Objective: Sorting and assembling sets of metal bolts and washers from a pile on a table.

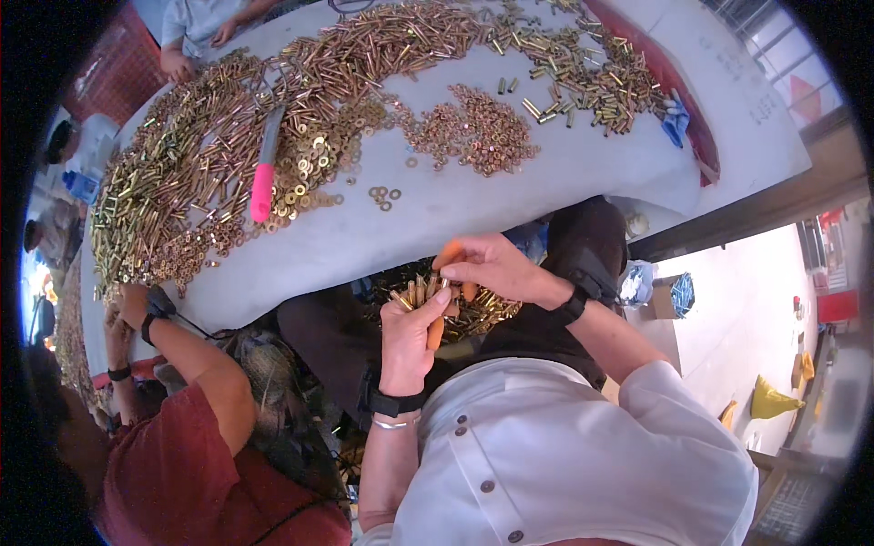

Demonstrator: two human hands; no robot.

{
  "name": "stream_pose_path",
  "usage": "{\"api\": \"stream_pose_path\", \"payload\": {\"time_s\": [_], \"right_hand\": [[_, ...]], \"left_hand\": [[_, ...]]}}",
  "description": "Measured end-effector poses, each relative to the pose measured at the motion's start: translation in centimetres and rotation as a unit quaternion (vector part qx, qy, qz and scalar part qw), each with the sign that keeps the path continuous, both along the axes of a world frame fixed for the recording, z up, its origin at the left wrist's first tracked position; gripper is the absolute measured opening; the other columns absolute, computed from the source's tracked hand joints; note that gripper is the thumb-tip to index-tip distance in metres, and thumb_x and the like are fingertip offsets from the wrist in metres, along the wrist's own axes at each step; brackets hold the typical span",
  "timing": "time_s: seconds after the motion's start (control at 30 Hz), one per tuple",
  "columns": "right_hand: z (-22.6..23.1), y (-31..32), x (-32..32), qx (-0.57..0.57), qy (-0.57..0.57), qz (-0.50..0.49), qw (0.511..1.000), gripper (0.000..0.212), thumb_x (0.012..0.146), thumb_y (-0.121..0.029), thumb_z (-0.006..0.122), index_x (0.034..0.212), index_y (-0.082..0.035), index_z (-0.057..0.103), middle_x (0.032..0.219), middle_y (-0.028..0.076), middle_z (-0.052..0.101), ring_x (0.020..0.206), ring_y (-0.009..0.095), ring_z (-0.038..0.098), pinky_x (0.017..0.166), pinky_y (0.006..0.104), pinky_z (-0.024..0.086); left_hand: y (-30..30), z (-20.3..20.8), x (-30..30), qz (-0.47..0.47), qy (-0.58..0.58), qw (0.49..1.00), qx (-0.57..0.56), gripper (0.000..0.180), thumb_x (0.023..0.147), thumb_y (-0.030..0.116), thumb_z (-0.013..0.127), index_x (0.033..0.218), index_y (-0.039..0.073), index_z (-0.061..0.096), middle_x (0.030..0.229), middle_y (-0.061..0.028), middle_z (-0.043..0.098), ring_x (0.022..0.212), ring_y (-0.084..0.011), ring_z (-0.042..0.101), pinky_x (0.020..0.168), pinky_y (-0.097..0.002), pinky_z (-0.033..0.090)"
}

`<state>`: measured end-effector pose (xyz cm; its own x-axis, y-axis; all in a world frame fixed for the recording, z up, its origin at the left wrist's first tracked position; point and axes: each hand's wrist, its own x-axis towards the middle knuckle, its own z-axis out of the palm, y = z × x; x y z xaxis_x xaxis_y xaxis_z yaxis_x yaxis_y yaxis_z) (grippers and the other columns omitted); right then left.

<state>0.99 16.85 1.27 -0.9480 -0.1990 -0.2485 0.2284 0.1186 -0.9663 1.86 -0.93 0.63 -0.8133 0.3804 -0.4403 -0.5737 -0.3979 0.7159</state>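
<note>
My left hand (410, 341) is closed around several brass-coloured metal bolts (419, 291), which stick up above its fingers. Close against it, my right hand (501, 268) has its thumb and fingers pinched at the upper end of one of these pieces. Orange covers sit on some fingertips of both hands. Below the hands, between my knees, lies a heap of similar brass-coloured metal pieces (482, 314), partly hidden by my hands. What holds that heap is mostly hidden.
On the pale-covered table (364, 232) lie heaps of metal tubes (382, 41), washers (314, 159) and copper-coloured nuts (478, 132). A pink-handled tool (262, 187) rests among them. A co-worker in a red shirt (182, 455) sits at my left; another person's hands (177, 65) are across the table.
</note>
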Motion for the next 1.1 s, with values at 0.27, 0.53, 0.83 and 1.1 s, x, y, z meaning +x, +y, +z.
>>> {"api": "stream_pose_path", "payload": {"time_s": [0.27,0.53,0.83,1.1], "right_hand": [[0.5,-1.1,-1.2,-0.029,0.062,0.028,0.997,0.027,0.090,-0.024,0.061,0.078,0.000,0.062,0.063,0.003,0.059,0.051,0.006,0.054,0.049,0.0204,0.044],[1.7,-1.6,-7.7,0.385,0.323,0.004,0.865,0.019,0.082,-0.020,0.062,0.088,-0.003,0.060,0.077,0.008,0.059,0.066,0.021,0.060,0.055,0.0339,0.047],[-0.3,-2.6,-11.8,0.531,0.420,0.065,0.733,0.010,0.079,-0.013,0.057,0.075,-0.004,0.055,0.077,0.010,0.052,0.064,0.030,0.058,0.055,0.0410,0.046],[1.5,-2.5,-4.7,0.258,0.362,0.015,0.896,0.008,0.078,-0.011,0.062,0.079,-0.003,0.064,0.070,0.010,0.054,0.057,0.026,0.054,0.050,0.0353,0.043]], "left_hand": [[0.0,-0.4,0.0,0.024,0.016,1.000,0.002,0.017,0.082,0.008,0.067,0.096,-0.002,0.064,0.082,-0.0077,0.067,0.062,-0.0100,0.059,0.050,-0.0207,0.041],[-1.6,0.2,-1.0,0.002,0.055,0.996,-0.065,0.023,0.086,0.018,0.065,0.097,-0.002,0.065,0.078,-0.0107,0.068,0.040,-0.0024,0.037,0.036,-0.0182,0.026],[-2.3,-0.2,-1.5,0.007,0.006,1.000,-0.030,0.027,0.087,0.021,0.064,0.099,-0.003,0.064,0.078,-0.0123,0.067,0.040,-0.0029,0.039,0.035,-0.0183,0.025],[-1.2,0.3,-1.4,0.029,0.009,1.000,0.004,0.021,0.088,0.020,0.063,0.099,0.002,0.064,0.072,-0.0069,0.064,0.046,-0.0032,0.045,0.039,-0.0183,0.029]]}}
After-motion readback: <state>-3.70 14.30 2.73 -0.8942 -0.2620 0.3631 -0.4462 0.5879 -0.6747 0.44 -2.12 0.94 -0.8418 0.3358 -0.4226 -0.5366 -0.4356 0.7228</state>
